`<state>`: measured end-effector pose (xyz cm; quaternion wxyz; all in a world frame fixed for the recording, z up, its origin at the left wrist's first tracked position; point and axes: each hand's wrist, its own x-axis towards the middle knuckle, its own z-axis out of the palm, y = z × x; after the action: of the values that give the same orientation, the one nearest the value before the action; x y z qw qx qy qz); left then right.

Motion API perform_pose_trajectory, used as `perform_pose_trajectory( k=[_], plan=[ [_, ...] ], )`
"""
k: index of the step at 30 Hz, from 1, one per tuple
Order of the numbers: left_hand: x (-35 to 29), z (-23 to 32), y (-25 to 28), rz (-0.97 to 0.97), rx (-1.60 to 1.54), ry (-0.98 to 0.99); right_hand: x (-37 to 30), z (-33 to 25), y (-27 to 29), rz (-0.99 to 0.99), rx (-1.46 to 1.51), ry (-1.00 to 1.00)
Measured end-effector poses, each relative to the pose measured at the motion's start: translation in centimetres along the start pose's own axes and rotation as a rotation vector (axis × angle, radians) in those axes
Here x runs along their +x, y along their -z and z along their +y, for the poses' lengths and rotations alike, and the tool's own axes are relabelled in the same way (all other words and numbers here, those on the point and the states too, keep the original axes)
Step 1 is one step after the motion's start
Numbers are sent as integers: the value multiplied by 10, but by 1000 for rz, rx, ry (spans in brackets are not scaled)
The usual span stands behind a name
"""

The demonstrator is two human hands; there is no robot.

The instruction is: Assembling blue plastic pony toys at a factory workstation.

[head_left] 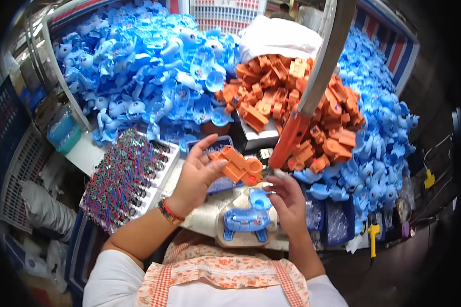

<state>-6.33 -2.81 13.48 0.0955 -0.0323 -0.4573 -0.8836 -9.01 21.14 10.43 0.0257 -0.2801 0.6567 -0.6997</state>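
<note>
My left hand (195, 176) grips an orange plastic toy housing (235, 165) between thumb and fingers, raised above the bench. Close to the housing's right end, the fingers of my right hand (288, 198) are drawn together in a pinch. Whatever they hold is too small to make out. Below both hands, a blue animal-shaped toy shell (247, 220) lies on a pale holder (225, 236). Its round cup-like end points up toward my right fingers.
Blue shells (138, 66) heap at the far left, more (379, 169) at right. Orange housings (338, 115) pile behind an upright metal post (325, 56) with an orange lower end. A white tray (171, 153) bears wired parts. Blue bins (347, 220) stand right; a yellow-handled tool (374, 238) hangs there.
</note>
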Motion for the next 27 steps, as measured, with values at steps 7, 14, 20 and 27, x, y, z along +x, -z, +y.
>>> perform_pose_trajectory(
  k=[7, 14, 20, 27],
  plan=[
    [-47, -44, -6, 181, -116, 193, 3, 11, -6, -147, 298, -345],
    [-55, -48, 6, -212, 244, 436, 0, -7, 20, -138, 199, -408],
    [-56, -49, -5, -170, 212, 447, 2, -18, 21, -24, -595, 236],
    [-48, -18, 3, -325, 401, 526, 1, -40, 33, -438, -769, 534]
  ],
)
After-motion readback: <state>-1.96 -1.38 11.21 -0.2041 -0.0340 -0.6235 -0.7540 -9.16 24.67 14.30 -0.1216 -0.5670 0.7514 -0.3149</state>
